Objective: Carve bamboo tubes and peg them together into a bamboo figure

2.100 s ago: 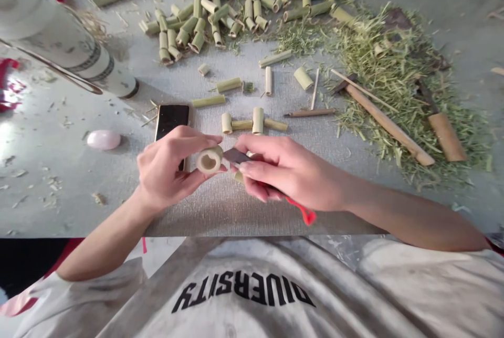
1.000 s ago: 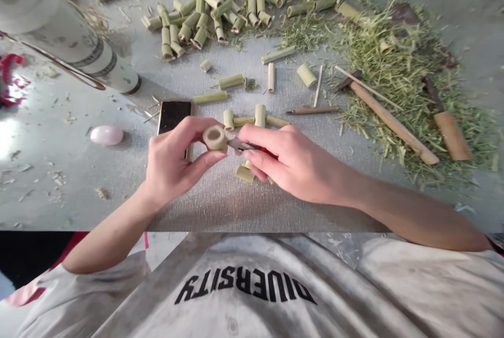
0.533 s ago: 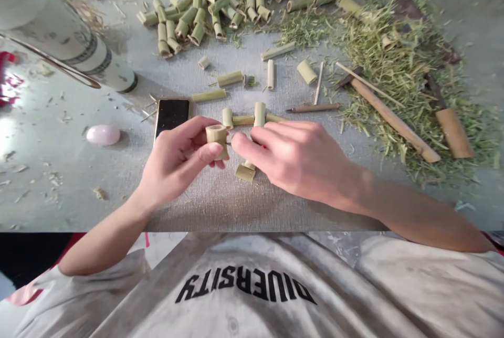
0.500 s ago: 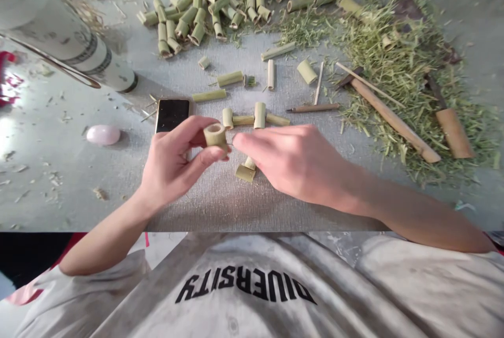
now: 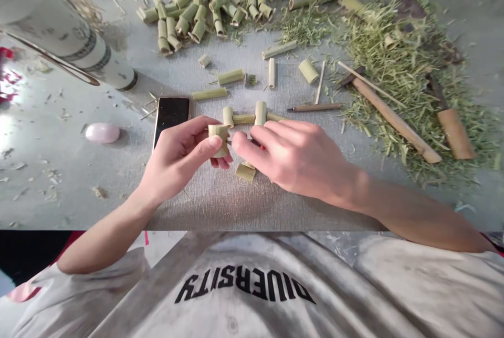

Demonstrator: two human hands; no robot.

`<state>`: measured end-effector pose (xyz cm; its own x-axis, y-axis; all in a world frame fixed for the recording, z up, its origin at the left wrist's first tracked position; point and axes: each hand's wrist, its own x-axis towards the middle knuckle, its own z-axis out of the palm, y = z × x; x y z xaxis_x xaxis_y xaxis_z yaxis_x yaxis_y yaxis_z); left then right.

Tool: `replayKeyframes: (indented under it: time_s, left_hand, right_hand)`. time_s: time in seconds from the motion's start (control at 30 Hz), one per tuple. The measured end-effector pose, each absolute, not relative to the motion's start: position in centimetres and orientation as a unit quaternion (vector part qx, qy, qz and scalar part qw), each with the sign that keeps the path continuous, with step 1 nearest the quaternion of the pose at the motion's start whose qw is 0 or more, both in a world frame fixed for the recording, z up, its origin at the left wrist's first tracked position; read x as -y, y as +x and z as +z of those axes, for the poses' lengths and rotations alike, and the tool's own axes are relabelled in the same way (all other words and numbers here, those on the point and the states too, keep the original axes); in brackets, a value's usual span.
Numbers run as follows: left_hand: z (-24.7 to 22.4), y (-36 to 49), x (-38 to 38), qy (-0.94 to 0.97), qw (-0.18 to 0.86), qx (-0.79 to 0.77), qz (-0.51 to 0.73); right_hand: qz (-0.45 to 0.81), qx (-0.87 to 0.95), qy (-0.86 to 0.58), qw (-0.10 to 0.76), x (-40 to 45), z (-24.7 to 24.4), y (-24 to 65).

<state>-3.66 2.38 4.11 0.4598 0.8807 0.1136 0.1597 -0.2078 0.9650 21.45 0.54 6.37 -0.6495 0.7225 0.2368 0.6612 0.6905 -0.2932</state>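
Note:
My left hand grips a short bamboo section between thumb and fingers, its wall turned toward me. Just to its right, my right hand is closed around a slim tool, mostly hidden by the fingers. The tool's dark thin tip points left at the bamboo's side, and a bit of red shows between the fingers. Behind the hands lies a joined bamboo piece with two upright sections and thin cross sticks. Below the hands, a small cut bamboo piece rests on the table, partly covered.
A phone and a pink oval object lie to the left, near a large white cylinder. Cut bamboo tubes are heaped at the back. To the right, a hammer and a wooden-handled blade lie on shavings.
The bamboo section has been tilted, so its open end no longer faces up at me. My right hand has shifted slightly, and red now shows between its fingers.

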Motion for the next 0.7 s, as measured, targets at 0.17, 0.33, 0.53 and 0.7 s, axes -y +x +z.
replayKeyframes:
  time_s: [0.17,0.33,0.53,0.7]
  left_hand:
    - [2.2,-4.4,-2.5,0.808,0.178,-0.326,0.458]
    - [2.3,-4.9,-3.1,0.842,0.083,-0.269,0.460]
    - [4.1,-4.2,-2.9,0.694,0.542,-0.324,0.345]
    - [3.1,-4.3,-2.9,0.793,0.265,-0.349,0.423]
  right_hand:
    - [0.552,0.717,-0.353,0.236,-1.1,6.3,21.5]
    - [0.786,0.525,-0.264,0.193,-1.5,6.6,21.4]
    - [0.228,0.869,-0.400,0.183,-0.8,7.4,21.5]
    - [0.303,0.845,-0.389,0.208,-0.5,7.0,21.5]
